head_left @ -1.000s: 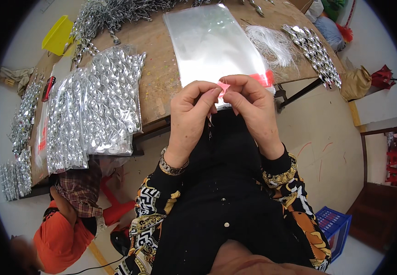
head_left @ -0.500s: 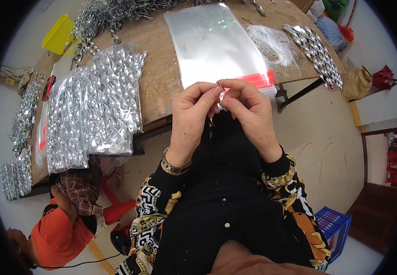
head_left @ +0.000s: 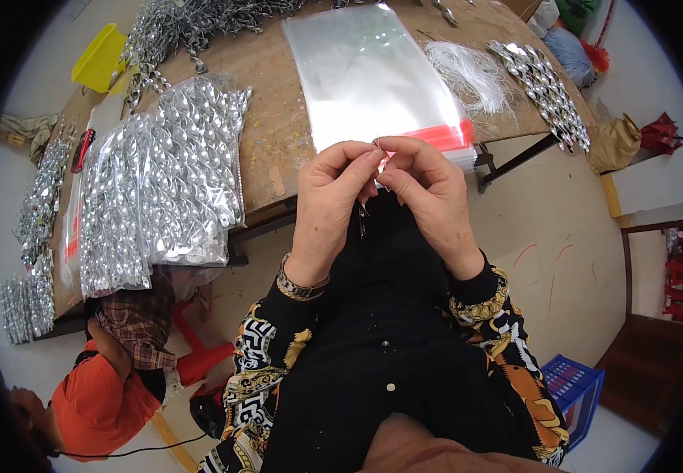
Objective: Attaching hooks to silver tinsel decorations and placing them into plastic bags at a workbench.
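My left hand and my right hand meet just in front of the table's near edge, fingertips almost touching. Each is closed in a pinch, thumb against forefinger. Between the fingertips runs a thin string, mostly hidden by the fingers. Below my left fingers dangles a small shiny silver ornament, dark against my clothing; whether the string is tied to it I cannot tell. Right behind the hands lies a stack of clear plastic bags with a red strip along the near end.
Bagged silver twisted ornaments fill the table's left side. A bundle of white strings and loose silver twists lie to the right. A yellow basket stands far left. A person in orange sits lower left; a blue crate is lower right.
The fingertips have shifted very slightly around the string. Both hands otherwise keep the same place and pinch.
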`<action>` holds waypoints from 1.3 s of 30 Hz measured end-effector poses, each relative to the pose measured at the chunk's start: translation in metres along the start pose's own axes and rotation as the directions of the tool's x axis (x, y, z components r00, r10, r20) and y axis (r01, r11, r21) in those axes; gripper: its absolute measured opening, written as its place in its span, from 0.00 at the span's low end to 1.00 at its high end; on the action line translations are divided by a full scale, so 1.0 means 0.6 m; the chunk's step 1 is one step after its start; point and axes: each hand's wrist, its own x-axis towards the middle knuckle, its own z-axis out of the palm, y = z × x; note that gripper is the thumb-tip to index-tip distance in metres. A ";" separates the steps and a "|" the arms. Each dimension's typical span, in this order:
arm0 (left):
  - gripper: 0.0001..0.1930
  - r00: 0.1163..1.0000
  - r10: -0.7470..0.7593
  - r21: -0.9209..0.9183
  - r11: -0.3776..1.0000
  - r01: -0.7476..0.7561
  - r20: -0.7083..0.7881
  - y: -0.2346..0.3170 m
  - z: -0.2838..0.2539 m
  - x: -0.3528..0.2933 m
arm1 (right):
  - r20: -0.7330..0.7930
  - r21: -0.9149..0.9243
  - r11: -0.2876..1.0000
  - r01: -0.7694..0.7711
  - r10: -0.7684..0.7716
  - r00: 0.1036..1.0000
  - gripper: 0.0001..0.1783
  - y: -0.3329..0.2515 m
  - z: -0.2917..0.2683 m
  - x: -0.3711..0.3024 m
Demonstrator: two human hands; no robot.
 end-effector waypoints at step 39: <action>0.04 0.985 0.131 0.253 0.955 -0.156 0.112 0.009 -0.001 -0.002 | 0.091 -0.194 0.981 0.009 0.009 0.996 0.11 -0.032 -0.034 0.026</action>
